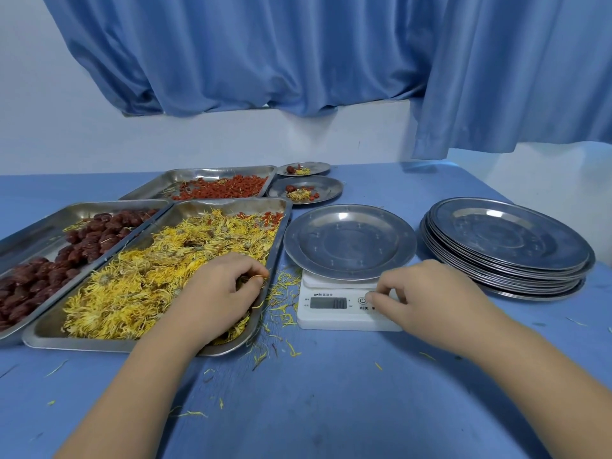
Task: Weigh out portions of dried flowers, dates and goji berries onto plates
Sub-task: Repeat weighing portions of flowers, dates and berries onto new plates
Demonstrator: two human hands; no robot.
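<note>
A bare steel plate (349, 241) sits on the white kitchen scale (334, 314), whose display is lit. My right hand (430, 299) rests on the scale's front, thumb pressed on a button beside the power symbol. My left hand (215, 296) lies in the tray of yellow dried flowers (159, 276), fingers curled and pinching some petals near the tray's right rim. A tray of red dates (66, 256) stands to the left. The goji berry tray (225, 188) is behind. Two filled plates, the nearer (304, 190) and the farther (303, 168), hold flowers, a date and berries.
A stack of several steel plates (506, 246) stands right of the scale. Loose yellow petals (281, 303) litter the blue table (314, 392) between the flower tray and scale. A blue curtain (298, 54) hangs over the white wall behind.
</note>
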